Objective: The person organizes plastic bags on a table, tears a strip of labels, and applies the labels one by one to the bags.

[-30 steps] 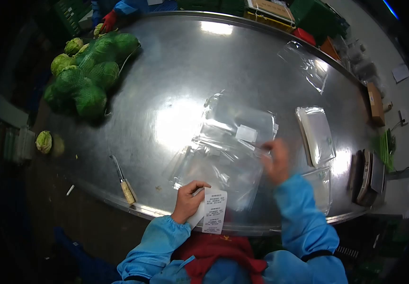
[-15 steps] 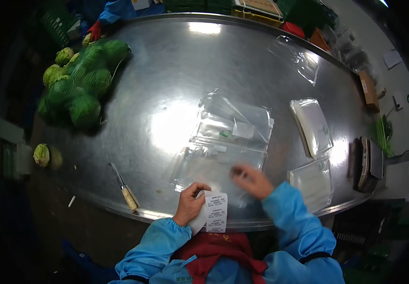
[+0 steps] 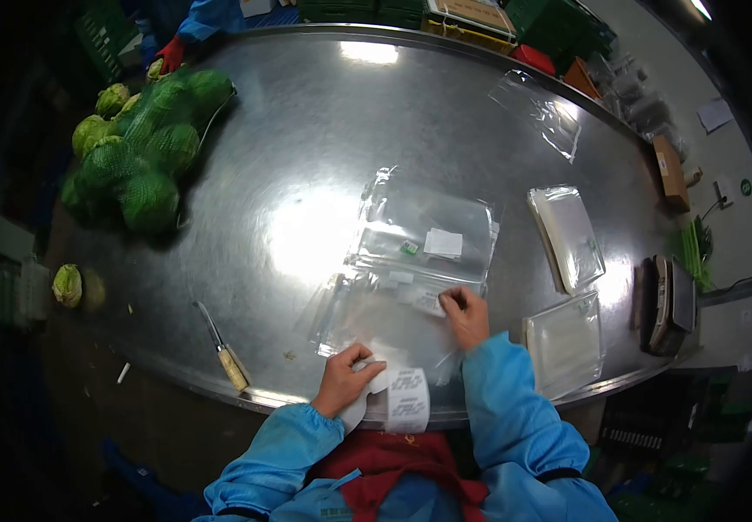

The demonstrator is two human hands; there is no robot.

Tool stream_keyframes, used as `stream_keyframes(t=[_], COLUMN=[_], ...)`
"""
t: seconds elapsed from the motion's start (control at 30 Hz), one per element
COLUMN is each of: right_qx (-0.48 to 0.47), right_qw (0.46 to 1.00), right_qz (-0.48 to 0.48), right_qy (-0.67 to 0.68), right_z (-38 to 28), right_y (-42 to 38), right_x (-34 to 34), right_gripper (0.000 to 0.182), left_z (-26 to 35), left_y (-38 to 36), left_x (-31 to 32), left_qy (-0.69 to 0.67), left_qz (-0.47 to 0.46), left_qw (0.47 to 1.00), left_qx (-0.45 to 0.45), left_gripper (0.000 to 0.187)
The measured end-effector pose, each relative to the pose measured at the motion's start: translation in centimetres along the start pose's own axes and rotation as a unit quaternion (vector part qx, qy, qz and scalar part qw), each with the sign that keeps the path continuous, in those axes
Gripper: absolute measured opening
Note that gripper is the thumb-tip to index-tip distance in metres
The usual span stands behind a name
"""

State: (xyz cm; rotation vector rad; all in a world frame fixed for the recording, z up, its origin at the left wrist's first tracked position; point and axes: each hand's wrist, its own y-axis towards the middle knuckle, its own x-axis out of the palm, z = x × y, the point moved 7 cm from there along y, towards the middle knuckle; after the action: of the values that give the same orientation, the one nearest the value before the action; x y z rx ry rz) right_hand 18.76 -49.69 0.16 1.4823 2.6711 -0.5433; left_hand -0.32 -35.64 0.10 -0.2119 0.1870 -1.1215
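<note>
Near the table's front edge, my left hand [image 3: 341,383] grips a strip of printed labels [image 3: 407,402] whose end hangs past the edge in front of the red apron. Pinched in my right hand [image 3: 467,317] is a single printed label [image 3: 426,301], close over the lower stack of clear plastic bags [image 3: 363,317]. Directly beyond lies another stack of clear bags [image 3: 424,209], with a white label [image 3: 443,243] and a small green mark showing on it. The fingertips of my right hand are at the label's right end.
A wooden-handled knife [image 3: 231,365] lies at the front left. Cabbages in green netting [image 3: 150,165] are piled at the far left, beside a co-worker's red-gloved hand [image 3: 171,54]. More bag stacks [image 3: 566,235] and a dark flat-topped device [image 3: 670,304] are on the right.
My right hand has moved slightly up over the lower bags and now holds a single label there. The strip in my left hand has shifted a little to the right.
</note>
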Motion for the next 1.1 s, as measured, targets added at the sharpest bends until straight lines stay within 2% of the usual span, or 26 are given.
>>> stream_keyframes(t=[0.07,0.1,0.17,0.2,0.27,0.3,0.37,0.4,0.43,0.47,0.5,0.57,0.6,0.67,0.7,0.73,0.77,0.8,0.83,0.9,0.97,1.0,1.03,1.07,1.1], right_qx=[-0.108,-0.107,-0.285,-0.283,-0.220,-0.221,-0.208,-0.208,-0.270,-0.327,-0.325,-0.340,-0.344,-0.299,-0.302,-0.359,-0.416,-0.421,-0.432,-0.449,-0.328,-0.204,-0.073,0.030,-0.064], right_qw=[0.973,0.974,0.872,0.872,0.898,0.896,0.901,0.900,0.857,0.808,0.809,0.773,0.772,0.780,0.779,0.768,0.752,0.749,0.747,0.741,0.832,0.900,0.939,0.971,0.988], right_qz=[0.023,0.025,0.068,0.068,0.015,0.012,-0.058,-0.060,-0.088,-0.114,-0.115,-0.215,-0.214,-0.288,-0.290,-0.279,-0.268,-0.271,-0.272,-0.280,-0.313,-0.323,-0.323,-0.236,-0.139], right_qy=[-0.203,-0.201,-0.393,-0.393,-0.381,-0.384,-0.378,-0.378,-0.430,-0.477,-0.476,-0.491,-0.489,-0.468,-0.466,-0.452,-0.435,-0.434,-0.426,-0.414,-0.321,-0.209,-0.092,-0.015,-0.014], right_z=[1.3,2.1,0.8,-0.4,-2.0,-2.2,-1.4,-1.0,-0.9,-0.5,0.2,1.4,1.1,1.2,0.7,-0.5,-1.6,-1.2,-0.6,-0.3,0.9,1.6,2.5,-1.0,-1.9], right_y=[2.9,3.1,1.9,0.9,-0.8,-1.1,-1.5,-1.5,-1.6,-1.8,-1.2,0.2,0.8,1.9,1.7,0.9,0.3,0.0,-0.4,0.1,2.5,4.6,7.0,8.9,13.2], right_x=[-0.2,-0.2,0.8,0.6,-0.1,-0.6,-1.3,-1.7,-1.2,-0.7,-1.2,-0.6,-0.6,0.1,0.0,0.0,-0.1,-0.4,-0.7,-0.7,-0.6,-1.2,-1.9,-3.6,-6.3], right_gripper=[0.022,0.022,0.044,0.044,0.062,0.062,0.057,0.057,0.055,0.052,0.052,0.041,0.041,0.027,0.027,0.023,0.019,0.019,0.020,0.020,0.022,0.021,0.021,0.022,0.023], left_z=[-0.6,-0.7,-1.1,-0.9,0.2,0.3,2.2,1.9,2.4,2.6,2.4,3.4,3.9,3.7,3.3,3.1,3.8,4.6,4.5,2.9,3.2,3.2,3.2,3.1,2.8], left_y=[-0.5,-0.8,-1.2,-1.6,-2.2,-2.2,-3.1,-3.6,-4.1,-4.5,-4.9,-4.8,-4.6,-4.4,-4.4,-4.2,-3.8,-3.7,-3.7,-4.2,-4.5,-4.5,-4.4,-4.2,-3.9], left_x=[-0.6,-0.7,-1.3,-1.6,-2.0,-2.3,-2.3,-2.6,-2.4,-2.4,-2.3,-1.4,-1.1,-0.6,-0.3,-0.4,-0.5,-0.6,-0.6,-0.7,-0.4,-0.4,-0.3,-0.1,0.2], left_qy=[0.035,0.038,0.026,0.025,0.114,0.110,0.139,0.153,0.153,0.091,0.029,0.013,-0.003,-0.005,-0.010,-0.009,0.027,0.063,0.065,-0.019,-0.054,-0.093,-0.090,-0.090,-0.090], left_qz=[0.008,0.006,0.013,0.012,-0.006,-0.004,-0.010,-0.003,0.000,0.019,0.035,0.033,0.032,0.032,0.028,0.033,0.045,0.057,0.063,0.083,0.106,0.123,0.125,0.122,0.118], left_qw=[0.999,0.999,0.999,0.999,0.993,0.994,0.978,0.982,0.982,0.994,0.999,0.999,0.999,0.999,0.999,0.999,0.998,0.990,0.990,0.996,0.993,0.988,0.987,0.988,0.988], left_qx=[-0.003,-0.004,-0.021,-0.022,0.001,0.001,0.154,0.106,0.107,0.054,-0.001,0.006,0.016,-0.002,-0.026,-0.025,0.042,0.109,0.111,0.018,-0.007,-0.031,-0.034,-0.042,-0.048], left_gripper=[0.010,0.010,0.009,0.009,0.010,0.010,0.009,0.008,0.008,0.008,0.007,0.007,0.006,0.007,0.007,0.007,0.009,0.011,0.011,0.014,0.013,0.013,0.013,0.013,0.013])
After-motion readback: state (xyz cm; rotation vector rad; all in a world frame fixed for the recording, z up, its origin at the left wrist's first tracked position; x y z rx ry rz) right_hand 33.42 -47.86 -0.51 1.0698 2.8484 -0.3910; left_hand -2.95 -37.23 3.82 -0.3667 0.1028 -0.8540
